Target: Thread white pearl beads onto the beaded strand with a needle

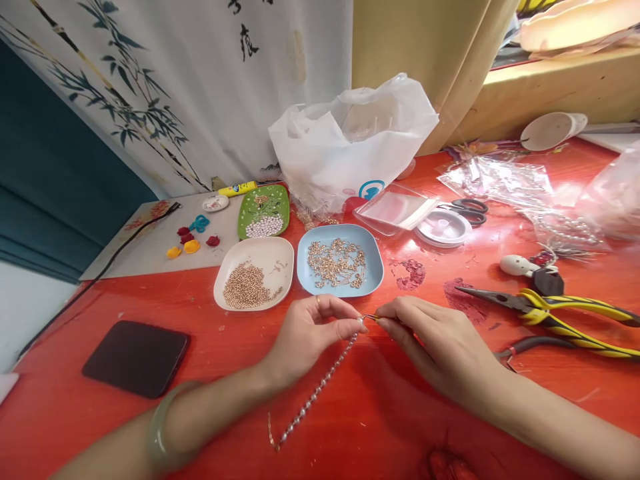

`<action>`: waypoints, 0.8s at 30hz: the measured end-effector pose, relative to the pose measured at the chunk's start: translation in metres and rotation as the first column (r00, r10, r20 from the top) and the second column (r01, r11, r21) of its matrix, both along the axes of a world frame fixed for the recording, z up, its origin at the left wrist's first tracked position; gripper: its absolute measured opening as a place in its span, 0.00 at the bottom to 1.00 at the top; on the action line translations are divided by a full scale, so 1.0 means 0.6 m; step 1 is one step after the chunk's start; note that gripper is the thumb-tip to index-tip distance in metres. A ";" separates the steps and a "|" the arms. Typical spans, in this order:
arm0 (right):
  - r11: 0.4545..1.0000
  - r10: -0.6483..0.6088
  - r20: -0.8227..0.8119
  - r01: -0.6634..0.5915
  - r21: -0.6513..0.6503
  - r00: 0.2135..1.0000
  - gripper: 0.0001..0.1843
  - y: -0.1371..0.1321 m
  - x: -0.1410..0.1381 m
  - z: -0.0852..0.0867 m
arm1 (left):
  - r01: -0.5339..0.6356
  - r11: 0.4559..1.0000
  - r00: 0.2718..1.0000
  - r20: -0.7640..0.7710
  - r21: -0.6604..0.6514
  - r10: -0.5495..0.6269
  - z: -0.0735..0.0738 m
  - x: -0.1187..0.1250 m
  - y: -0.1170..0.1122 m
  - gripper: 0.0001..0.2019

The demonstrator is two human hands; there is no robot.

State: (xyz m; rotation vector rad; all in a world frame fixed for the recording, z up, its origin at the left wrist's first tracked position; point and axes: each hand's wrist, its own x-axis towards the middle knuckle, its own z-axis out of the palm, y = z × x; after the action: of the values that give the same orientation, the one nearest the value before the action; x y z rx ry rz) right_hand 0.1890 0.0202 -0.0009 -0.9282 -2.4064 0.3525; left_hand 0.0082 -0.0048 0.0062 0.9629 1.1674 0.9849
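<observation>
A string of small pearl beads [315, 395] runs across the red table [380, 413] from near the front edge up to my fingers. My left hand [310, 333] pinches its upper end between thumb and fingers. Close beside it, my right hand [435, 340] is closed in a pinch on a thin gold pin [371, 317] at the same end of the string. The two hands nearly touch, just in front of the blue dish [340, 265] of gold findings. A pale green bangle [163, 427] sits on my left wrist.
A white dish [254, 273] of gold beads and a green dish [264, 212] of pearls stand behind. A black phone [136, 357] lies left. Yellow-handled pliers [550, 312] lie right. Scissors [467, 210], a white plastic bag [353, 143] and clear packets [505, 180] are further back.
</observation>
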 end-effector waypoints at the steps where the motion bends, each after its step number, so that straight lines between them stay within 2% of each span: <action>1: 1.000 -0.001 -0.002 0.001 -0.004 1.000 0.10 0.000 0.000 0.000 | 0.001 1.000 1.000 0.003 0.000 -0.001 0.000 0.000 0.000 0.05; 17: 0.999 -0.003 -0.005 0.003 0.046 1.000 0.12 0.000 -0.001 -0.002 | 0.005 1.000 1.000 -0.004 -0.003 -0.005 -0.003 -0.002 0.000 0.05; 21: 0.999 -0.006 0.008 0.006 0.034 1.000 0.15 0.001 0.000 -0.001 | 0.061 0.997 0.993 0.107 -0.053 -0.056 -0.005 -0.004 0.000 0.04; 24: 1.000 0.009 -0.001 -0.009 0.014 1.000 0.16 0.000 -0.001 -0.001 | 0.119 0.989 0.977 0.186 -0.087 -0.102 -0.006 -0.004 0.001 0.07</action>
State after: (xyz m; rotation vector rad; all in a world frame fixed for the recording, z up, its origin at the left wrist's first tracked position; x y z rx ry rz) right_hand 0.1886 0.0204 -0.0015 -0.9110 -2.4095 0.3397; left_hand 0.0060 -0.0043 0.0027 0.8326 0.9900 0.8979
